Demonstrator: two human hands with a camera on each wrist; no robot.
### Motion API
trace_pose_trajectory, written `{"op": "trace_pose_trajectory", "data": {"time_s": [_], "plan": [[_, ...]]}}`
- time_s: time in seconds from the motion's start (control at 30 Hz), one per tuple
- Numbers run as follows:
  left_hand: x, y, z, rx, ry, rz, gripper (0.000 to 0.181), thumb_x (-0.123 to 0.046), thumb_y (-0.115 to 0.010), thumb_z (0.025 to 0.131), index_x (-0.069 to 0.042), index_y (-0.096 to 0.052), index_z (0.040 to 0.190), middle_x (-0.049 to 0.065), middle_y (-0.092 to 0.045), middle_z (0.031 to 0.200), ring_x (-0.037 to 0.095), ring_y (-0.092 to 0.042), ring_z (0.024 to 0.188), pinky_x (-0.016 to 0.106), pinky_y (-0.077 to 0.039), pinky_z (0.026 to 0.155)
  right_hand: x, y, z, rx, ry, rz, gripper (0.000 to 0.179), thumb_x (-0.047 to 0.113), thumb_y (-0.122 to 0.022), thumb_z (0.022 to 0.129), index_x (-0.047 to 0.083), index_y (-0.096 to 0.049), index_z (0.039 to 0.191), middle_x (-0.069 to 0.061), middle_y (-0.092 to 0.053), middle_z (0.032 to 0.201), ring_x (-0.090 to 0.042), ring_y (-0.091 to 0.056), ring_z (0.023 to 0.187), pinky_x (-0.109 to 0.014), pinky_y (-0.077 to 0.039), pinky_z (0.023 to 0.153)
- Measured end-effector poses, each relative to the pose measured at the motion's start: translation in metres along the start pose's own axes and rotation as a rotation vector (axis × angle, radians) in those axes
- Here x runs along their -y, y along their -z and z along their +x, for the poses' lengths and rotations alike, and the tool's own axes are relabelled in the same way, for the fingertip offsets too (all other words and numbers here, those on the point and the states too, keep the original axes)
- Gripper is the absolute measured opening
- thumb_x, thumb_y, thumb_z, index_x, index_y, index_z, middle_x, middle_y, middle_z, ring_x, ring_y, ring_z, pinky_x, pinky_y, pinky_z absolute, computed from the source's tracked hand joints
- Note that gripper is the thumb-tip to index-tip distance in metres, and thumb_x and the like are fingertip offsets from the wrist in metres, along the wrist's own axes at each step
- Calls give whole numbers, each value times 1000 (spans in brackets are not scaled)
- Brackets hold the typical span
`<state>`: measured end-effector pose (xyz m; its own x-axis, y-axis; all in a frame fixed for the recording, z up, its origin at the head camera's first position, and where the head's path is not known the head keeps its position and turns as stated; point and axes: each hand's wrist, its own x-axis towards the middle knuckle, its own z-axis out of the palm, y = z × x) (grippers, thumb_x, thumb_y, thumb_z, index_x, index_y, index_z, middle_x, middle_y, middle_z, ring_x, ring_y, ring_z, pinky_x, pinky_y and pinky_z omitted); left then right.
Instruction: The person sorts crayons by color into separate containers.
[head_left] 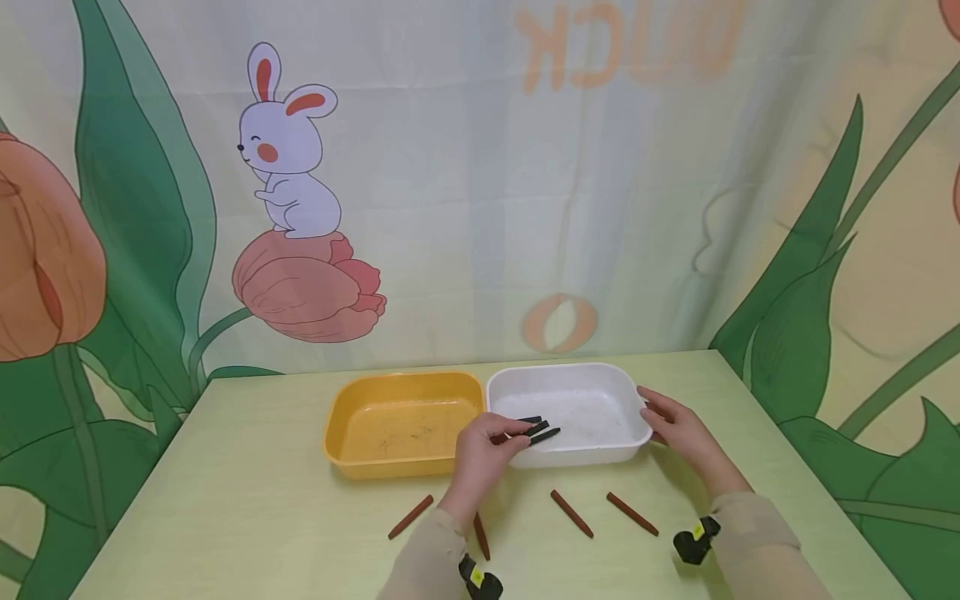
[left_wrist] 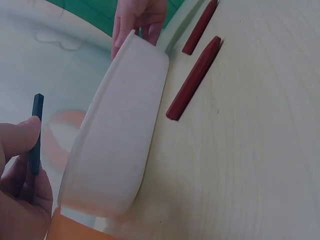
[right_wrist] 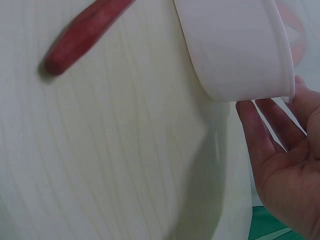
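Black crayons [head_left: 546,436] are pinched between the thumb and fingers of my left hand [head_left: 480,460], over the near-left part of the white tray [head_left: 577,457]. In the left wrist view, one black crayon [left_wrist: 36,135] stands out from the fingertips; the others are hidden. My right hand [head_left: 684,433] holds the white tray's right end. In the right wrist view, its thumb is at the rim and its fingers touch the outer wall. Two brown crayons [head_left: 572,513] lie in front of the tray, and another brown crayon [head_left: 482,536] is partly covered by my left wrist.
A yellow tray [head_left: 390,468] sits left of the white one, side by side. One more brown crayon [head_left: 410,517] lies in front of it. Behind the pale wood-grain table [head_left: 225,492] hangs a printed curtain [head_left: 450,183] with a rabbit and flowers.
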<state>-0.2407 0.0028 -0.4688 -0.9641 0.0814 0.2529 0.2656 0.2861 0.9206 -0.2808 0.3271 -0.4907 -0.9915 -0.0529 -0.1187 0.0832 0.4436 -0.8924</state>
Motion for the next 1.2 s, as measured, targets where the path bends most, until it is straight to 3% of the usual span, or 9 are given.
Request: {"op": "trace_pose_trajectory", "data": {"time_s": [0.4,0.63,0.83,1.03,1.2], "plan": [[2,1,20,-25,-42,54,14,-5,-81,81,-9,-81,95,-1,-66,85,10,-54,73,22,-49,66,-1,-1,1,-1,11,-1,56,22,-49,106,5,-28,156,-31,-33,151,-45,-43,132,-44,-47,101],[-2,-5,29,-32,-61,120,13,-4,-81,81,-9,-81,93,1,-67,84,10,-57,72,23,-51,66,-1,-1,-1,2,11,-5,56,22,-48,106,5,-28,156,-32,-35,150,-45,-44,131,-44,-47,101],[-5,-10,37,-22,-39,173,11,-6,-80,82,-10,-81,92,-2,-65,83,11,-56,73,22,-49,66,-2,-1,0,3,3,-8,57,24,-49,106,6,-28,156,-31,-34,151,-44,-43,133,-45,-46,102],[-6,-15,43,-37,-83,213,11,-5,-80,82,-8,-81,92,-1,-65,80,12,-55,70,21,-47,64,-1,0,-1,3,15,-10,57,24,-49,106,6,-28,156,-31,-34,151,-44,-43,132,-44,-47,101],[-7,-20,48,-42,-79,254,9,-6,-79,83,-8,-81,92,-2,-64,80,11,-53,70,20,-47,63,0,1,-1,4,18,-9,57,23,-49,106,5,-28,156,-31,-34,151,-44,-43,133,-44,-46,102]]}}
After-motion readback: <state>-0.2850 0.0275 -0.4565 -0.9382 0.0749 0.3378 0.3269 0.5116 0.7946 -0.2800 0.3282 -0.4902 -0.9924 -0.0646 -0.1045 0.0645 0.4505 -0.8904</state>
